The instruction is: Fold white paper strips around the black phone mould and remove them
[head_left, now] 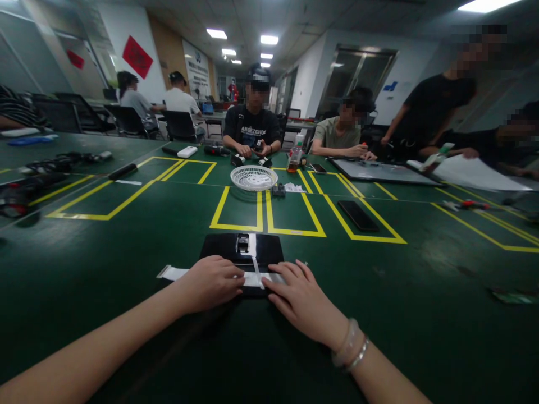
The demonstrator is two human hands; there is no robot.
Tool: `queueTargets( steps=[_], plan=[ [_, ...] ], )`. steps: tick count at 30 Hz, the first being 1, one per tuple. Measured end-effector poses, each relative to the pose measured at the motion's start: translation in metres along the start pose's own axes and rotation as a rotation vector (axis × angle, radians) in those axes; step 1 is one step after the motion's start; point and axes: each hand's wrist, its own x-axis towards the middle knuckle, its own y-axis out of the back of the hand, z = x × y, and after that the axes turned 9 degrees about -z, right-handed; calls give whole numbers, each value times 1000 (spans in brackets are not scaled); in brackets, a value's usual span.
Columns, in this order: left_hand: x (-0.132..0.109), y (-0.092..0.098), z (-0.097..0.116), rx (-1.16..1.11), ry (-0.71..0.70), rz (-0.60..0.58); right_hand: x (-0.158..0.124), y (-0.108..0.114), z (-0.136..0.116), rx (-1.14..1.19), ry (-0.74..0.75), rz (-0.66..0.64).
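My two hands are palm-down over a flat black case (pixel 272 247), which lies on the green worktop (pixel 404 325) directly in front of me. A broad white strip (pixel 174 273) runs across the case, its far end sticking out past the left edge. A narrower white strip (pixel 256 268) comes down the case to meet it, between my hands.

My left hand (pixel 217 283) is half curled, its fingertips on the broad strip; I cannot tell whether they pinch it. My right hand (pixel 303 303) is loosely open, fingers spread, with the index fingertip touching the strips near where they meet; it grips nothing that I can see.

Beyond the case, yellow tape (pixel 238 227) marks out boxes. A white basket (pixel 233 178) sits behind them, with a small dark block (pixel 278 190) just beside it. A dark phone-like slab (pixel 357 215) lies to the right. Across from me sits a co-worker (pixel 252 126) holding a small dark object.
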Motion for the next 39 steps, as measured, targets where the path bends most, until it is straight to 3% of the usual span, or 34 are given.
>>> queueTargets(
  steps=[4, 9, 15, 22, 30, 32, 36, 39],
  plan=[
    [0, 3, 1, -82, 71, -23, 1, -1, 3, 15, 5, -10],
    [-1, -1, -6, -111, 233, -16, 3, 3, 6, 33, 38, 119],
    [3, -2, -11, -204, 225, -21, 4, 7, 15, 74, -9, 239],
    [-9, 14, -27, -212, 249, 40, 3, 8, 25, 104, -63, 363],
    [-63, 21, -97, 0, 586, 207, 3, 7, 25, 121, -68, 401],
    [-82, 18, -115, 52, 653, 294, 4, 7, 26, 122, -72, 397],
    [-127, 8, -146, 147, 634, 648, 4, 6, 26, 117, -77, 395],
    [-165, 3, -167, 248, 609, 690, 5, 6, 25, 131, -94, 366]
  ],
)
